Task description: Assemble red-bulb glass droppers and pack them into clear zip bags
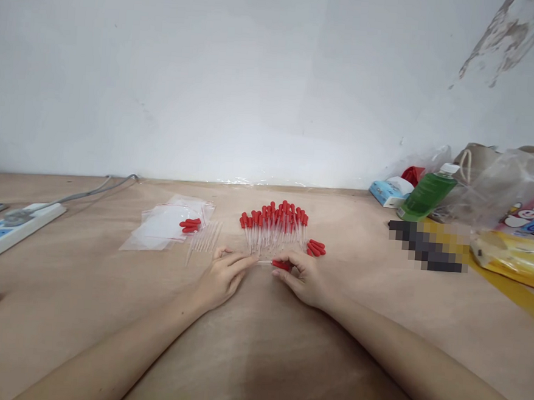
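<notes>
My left hand (pixel 225 275) pinches the clear glass tube (pixel 263 261) of a dropper, and my right hand (pixel 302 278) grips its red rubber bulb (pixel 281 265); both hands rest on the wooden table (pixel 257 345). Just beyond them lies a fan of several finished droppers with red bulbs (pixel 274 225). A few loose red bulbs (pixel 316 247) lie to the right of the fan. Several bare glass tubes (pixel 204 239) lie left of my left hand, with more loose red bulbs (pixel 190 224) beside them.
Clear plastic bags (pixel 167 226) lie at centre left. A white power strip (pixel 6 230) with its cable sits at the far left. A green bottle (pixel 427 196), a blue tissue pack (pixel 389 193), plastic bags and a yellow packet (pixel 514 257) crowd the right side. The wall stands behind.
</notes>
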The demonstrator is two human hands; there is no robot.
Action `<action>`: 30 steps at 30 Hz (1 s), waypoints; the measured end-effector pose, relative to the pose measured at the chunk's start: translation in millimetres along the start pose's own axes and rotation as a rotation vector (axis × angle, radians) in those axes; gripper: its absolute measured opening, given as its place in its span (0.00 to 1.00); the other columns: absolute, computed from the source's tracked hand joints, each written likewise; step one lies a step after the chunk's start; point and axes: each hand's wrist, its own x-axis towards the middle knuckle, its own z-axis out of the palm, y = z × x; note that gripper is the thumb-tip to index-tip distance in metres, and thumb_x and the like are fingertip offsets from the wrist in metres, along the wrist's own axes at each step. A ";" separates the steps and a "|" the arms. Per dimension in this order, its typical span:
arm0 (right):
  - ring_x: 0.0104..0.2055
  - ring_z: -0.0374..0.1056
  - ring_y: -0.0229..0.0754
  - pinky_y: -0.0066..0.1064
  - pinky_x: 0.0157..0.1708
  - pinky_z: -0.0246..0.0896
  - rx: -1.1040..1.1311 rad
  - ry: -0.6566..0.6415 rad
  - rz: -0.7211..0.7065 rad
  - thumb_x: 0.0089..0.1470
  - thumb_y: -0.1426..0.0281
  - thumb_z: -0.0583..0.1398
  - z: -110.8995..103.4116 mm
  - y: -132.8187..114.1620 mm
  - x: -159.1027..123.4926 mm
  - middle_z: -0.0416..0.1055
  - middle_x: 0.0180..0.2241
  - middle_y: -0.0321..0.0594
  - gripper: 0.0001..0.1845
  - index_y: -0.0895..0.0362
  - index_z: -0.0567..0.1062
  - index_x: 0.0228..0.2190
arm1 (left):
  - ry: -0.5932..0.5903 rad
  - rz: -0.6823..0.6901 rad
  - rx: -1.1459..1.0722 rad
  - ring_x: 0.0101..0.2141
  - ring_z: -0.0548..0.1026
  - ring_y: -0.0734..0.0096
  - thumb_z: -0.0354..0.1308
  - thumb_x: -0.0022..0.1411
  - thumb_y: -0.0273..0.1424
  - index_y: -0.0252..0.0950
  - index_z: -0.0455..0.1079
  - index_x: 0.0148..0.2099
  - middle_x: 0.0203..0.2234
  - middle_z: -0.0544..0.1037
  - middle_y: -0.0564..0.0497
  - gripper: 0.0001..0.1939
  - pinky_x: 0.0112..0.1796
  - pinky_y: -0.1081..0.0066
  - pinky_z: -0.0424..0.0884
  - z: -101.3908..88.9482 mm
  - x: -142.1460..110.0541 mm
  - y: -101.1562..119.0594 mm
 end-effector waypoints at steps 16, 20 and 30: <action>0.30 0.66 0.38 0.30 0.30 0.62 -0.107 -0.017 -0.165 0.54 0.67 0.54 1.7 11.4 -5.8 0.72 0.28 0.40 0.08 0.55 0.73 0.32 | -0.024 0.076 0.021 0.33 0.73 0.72 0.43 0.61 0.23 0.41 0.64 0.52 0.35 0.77 0.48 0.19 0.38 0.67 0.59 -2.1 -3.5 5.2; 0.30 0.66 0.38 0.29 0.29 0.61 -0.136 -0.053 -0.209 0.54 0.69 0.54 1.0 12.3 -6.9 0.71 0.28 0.40 0.07 0.55 0.72 0.34 | 0.005 0.106 0.001 0.32 0.73 0.73 0.44 0.61 0.22 0.40 0.64 0.52 0.34 0.77 0.49 0.19 0.37 0.68 0.59 -3.4 -2.4 11.0; 0.31 0.65 0.39 0.30 0.31 0.61 -0.176 -0.105 -0.207 0.54 0.68 0.54 5.2 10.9 -7.1 0.70 0.28 0.41 0.08 0.56 0.71 0.34 | 0.042 0.134 -0.001 0.30 0.73 0.72 0.43 0.60 0.21 0.40 0.65 0.51 0.33 0.78 0.49 0.19 0.36 0.66 0.59 -3.8 2.4 19.6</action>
